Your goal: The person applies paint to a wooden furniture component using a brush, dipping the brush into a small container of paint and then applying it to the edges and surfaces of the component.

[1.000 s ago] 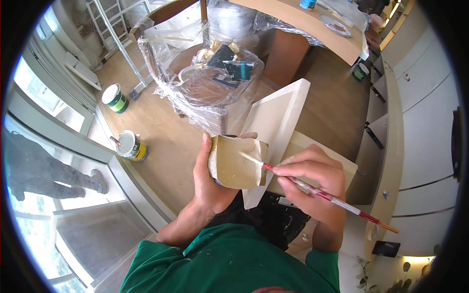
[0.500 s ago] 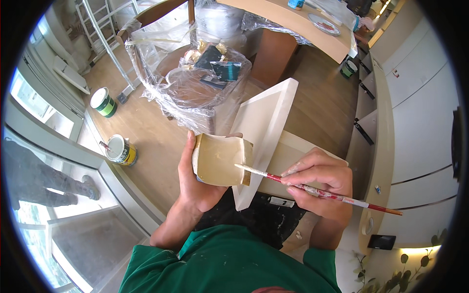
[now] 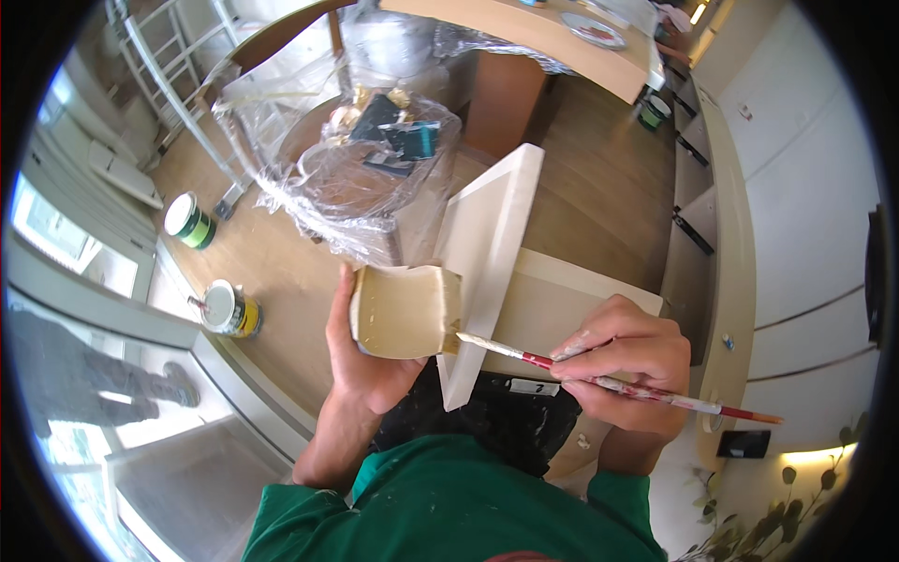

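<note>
My left hand [image 3: 370,379] grips a small square-sided paint container [image 3: 403,314] with cream paint inside, thumb up along its left side. It is tilted so its inside shows. My right hand [image 3: 629,363] pinches a thin paintbrush [image 3: 698,404] with a red and white, paint-smeared handle. The pale bristles are at the container's right edge; whether they touch it I cannot tell. Just right of the container, a cream framed panel [image 3: 504,215] stands tilted. A second cream framed panel [image 3: 562,281] lies beyond my right hand.
A plastic-wrapped chair [image 3: 309,159] with dark items on its seat stands ahead. Paint buckets stand at left, one white and green [image 3: 190,221], one yellow and grey [image 3: 230,309]. A metal ladder [image 3: 169,84] is behind them. A wooden table [image 3: 524,33] is at the back; another person is at far right.
The brush tip has gone from over the paint to the container's right edge. My left hand and the container have shifted slightly left; the whole view has shifted a little.
</note>
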`<action>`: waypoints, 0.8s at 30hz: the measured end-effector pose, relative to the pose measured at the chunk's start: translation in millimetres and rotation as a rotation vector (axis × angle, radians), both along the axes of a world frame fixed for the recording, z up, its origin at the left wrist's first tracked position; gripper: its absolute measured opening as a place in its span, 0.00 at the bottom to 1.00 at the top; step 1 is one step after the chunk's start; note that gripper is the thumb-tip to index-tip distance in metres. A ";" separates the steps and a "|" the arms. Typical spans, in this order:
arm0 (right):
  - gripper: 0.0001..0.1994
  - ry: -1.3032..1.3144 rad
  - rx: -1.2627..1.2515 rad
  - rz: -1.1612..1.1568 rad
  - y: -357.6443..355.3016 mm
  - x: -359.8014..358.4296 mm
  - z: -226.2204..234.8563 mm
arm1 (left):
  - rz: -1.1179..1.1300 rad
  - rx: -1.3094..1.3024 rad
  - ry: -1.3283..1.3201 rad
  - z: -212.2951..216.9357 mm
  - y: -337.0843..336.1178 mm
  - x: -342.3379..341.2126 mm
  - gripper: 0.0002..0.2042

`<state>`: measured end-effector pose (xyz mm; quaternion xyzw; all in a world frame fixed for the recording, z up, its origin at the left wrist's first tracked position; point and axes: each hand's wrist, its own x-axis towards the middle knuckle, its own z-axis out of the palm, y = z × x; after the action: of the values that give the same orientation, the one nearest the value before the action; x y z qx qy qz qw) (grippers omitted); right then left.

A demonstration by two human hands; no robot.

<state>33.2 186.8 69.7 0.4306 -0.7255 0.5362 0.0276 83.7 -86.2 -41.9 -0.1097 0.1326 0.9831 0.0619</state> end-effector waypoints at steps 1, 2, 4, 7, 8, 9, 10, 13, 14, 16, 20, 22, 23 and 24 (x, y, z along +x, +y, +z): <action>0.13 -0.015 -0.040 -0.031 3.7 3.5 2.0 | 0.019 0.008 -0.014 2.3 -0.2 0.1 0.39; 0.13 -0.031 -0.085 -0.059 7.8 6.5 1.7 | 0.040 0.011 -0.029 3.4 -1.0 0.7 0.39; 0.13 0.033 -0.167 -0.201 19.9 12.7 -8.0 | 0.043 -0.017 0.015 2.0 -5.2 0.0 0.38; 0.14 0.048 -0.252 -0.451 32.9 29.1 -42.3 | 0.089 -0.062 -0.014 -1.5 -6.5 -4.6 0.36; 0.14 0.004 -0.263 -0.522 33.6 36.1 -54.0 | 0.083 -0.081 -0.004 -4.5 -9.0 -5.9 0.36; 0.14 -0.041 -0.276 -0.592 34.0 40.9 -65.9 | 0.077 -0.100 0.007 -6.6 -11.5 -7.9 0.35; 0.15 -0.039 -0.232 -0.634 34.6 43.5 -79.3 | 0.075 -0.082 0.001 -6.8 -13.7 -9.8 0.34; 0.13 0.051 -0.131 -0.766 26.1 47.9 -97.7 | 0.107 -0.085 -0.018 -5.6 -13.0 -14.9 0.34; 0.15 0.051 -0.114 -0.781 24.9 50.2 -100.5 | 0.099 -0.061 -0.009 -3.4 -11.8 -14.5 0.34; 0.15 0.094 -0.106 -0.785 23.2 50.7 -105.7 | 0.086 -0.062 0.007 -3.5 -11.5 -16.6 0.35; 0.18 0.125 -0.095 -0.807 20.2 48.6 -108.5 | 0.074 -0.049 0.042 -4.8 -13.9 -16.5 0.36; 0.17 0.138 -0.085 -0.809 18.9 47.0 -108.1 | 0.048 -0.009 0.101 -6.7 -13.9 -17.4 0.36; 0.18 0.143 -0.088 -0.807 17.3 46.1 -108.2 | 0.034 0.009 0.139 -8.5 -13.7 -17.6 0.35; 0.18 0.148 -0.092 -0.803 15.3 44.9 -108.3 | 0.021 0.027 0.176 -9.7 -13.7 -17.7 0.35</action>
<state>78.2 202.1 -38.6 0.1490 -0.8072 0.4822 0.3062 66.0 -99.9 -51.6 -0.0233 0.1230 0.9913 0.0412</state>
